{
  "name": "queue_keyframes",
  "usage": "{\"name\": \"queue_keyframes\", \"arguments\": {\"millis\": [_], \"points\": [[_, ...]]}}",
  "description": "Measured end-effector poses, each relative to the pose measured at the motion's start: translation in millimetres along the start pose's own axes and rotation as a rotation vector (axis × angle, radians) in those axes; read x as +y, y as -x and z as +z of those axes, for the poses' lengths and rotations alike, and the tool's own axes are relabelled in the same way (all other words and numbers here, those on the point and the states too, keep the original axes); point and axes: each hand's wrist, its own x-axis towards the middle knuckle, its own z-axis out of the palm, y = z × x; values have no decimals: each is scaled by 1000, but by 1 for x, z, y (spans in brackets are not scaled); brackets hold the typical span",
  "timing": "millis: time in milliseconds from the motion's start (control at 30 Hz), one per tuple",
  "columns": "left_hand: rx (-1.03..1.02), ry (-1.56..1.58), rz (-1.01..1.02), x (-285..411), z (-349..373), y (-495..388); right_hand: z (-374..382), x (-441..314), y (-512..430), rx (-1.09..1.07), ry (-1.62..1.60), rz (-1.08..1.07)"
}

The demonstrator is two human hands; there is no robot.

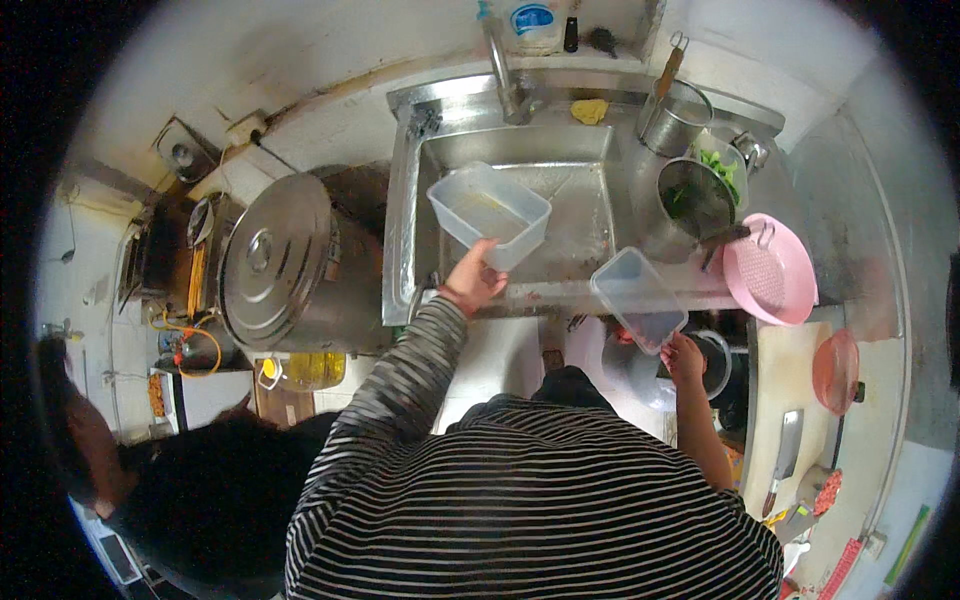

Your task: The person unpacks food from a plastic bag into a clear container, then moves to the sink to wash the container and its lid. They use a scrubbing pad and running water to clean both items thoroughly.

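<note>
My left hand (478, 279) grips the near rim of a translucent plastic food container (487, 206), held over the stainless-steel sink (577, 176). A thin yellowish residue shows on the container's bottom. To the right, my right hand (684, 360) pinches one corner of a clear rectangular plastic lid (637, 296), which hangs tilted across the sink's front edge. The faucet (504, 71) rises behind the basin. A yellow cloth or sponge (589, 112) lies on the back ledge.
A large lidded steel pot (274, 259) stands left of the sink. Right of the basin are metal strainers (679, 112), a tub of green leaves (724, 169) and a pink basket (769, 270). A cleaver (786, 454) lies on the cutting board (784, 375). Another person (202, 502) is close at left.
</note>
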Motion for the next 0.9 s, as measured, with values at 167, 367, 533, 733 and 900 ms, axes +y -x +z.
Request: {"name": "queue_keyframes", "arguments": {"millis": [167,367,533,733,900], "points": [[265,224,-226,-9,25,-150,-4,-21,-27,84,213,-51],[156,90,-238,-30,22,-225,12,-42,-39,184,585,-259],[-14,-426,-115,18,16,-210,19,-46,-40,229,703,-370],[122,-638,468,90,-31,-91,18,-64,-46,311,1076,-476],[758,-1686,484,68,-110,16,35,-74,-24,422,1165,-596]]}}
